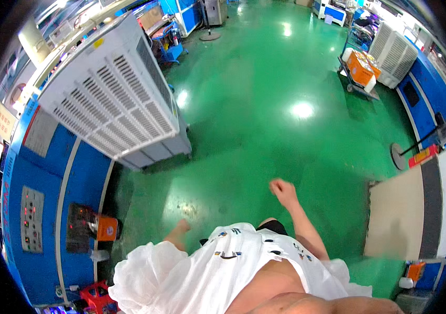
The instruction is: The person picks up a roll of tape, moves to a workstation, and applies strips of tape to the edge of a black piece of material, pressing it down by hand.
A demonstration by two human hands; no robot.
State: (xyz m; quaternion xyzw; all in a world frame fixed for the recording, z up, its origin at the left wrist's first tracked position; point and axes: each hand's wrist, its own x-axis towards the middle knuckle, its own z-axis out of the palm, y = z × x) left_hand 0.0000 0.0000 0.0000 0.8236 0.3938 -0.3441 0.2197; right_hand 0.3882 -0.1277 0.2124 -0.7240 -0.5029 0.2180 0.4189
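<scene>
My right hand (283, 191) is held out in front of me above the green floor (244, 136). Its fingers are curled in, and nothing shows in them. Low at my left side, my left hand (182, 226) is small and smeared, so its fingers cannot be made out. Neither hand touches anything that I can see. The nearest large thing on the left is a grey-white air cooler (123, 99) with slatted vents.
Blue machines (50, 172) line the left, with an orange container (107, 229) and a red stool (97, 298). On the right are a beige panel (395, 214), a stand with a round base (398, 156), a cart with orange boxes (361, 68) and another cooler (393, 55).
</scene>
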